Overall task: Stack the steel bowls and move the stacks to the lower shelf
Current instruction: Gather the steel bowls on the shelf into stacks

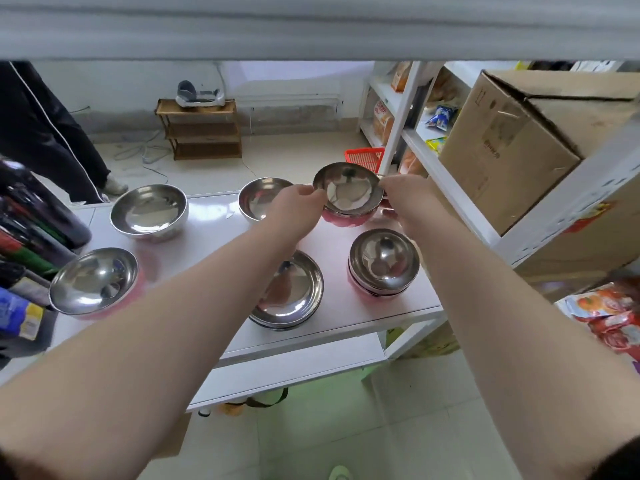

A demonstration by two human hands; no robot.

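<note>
Both hands pinch one steel bowl by its rim, the left hand with narrow fingers on the near-left edge and the right hand on the right edge, holding it tilted just above a pink-sided bowl at the white shelf's far right.

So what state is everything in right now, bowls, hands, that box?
Held bowl: pinched at its rim by both hands, tilted, over a pink bowl.
Left hand: grip shut on the rim.
Right hand: grip shut on the rim.
Right stack: nested, upright.
Middle stack: nested, partly hidden by the arm.
Back bowl: single, upright, empty.
Two left bowls: single, empty.
Box: flap ajar.
</note>
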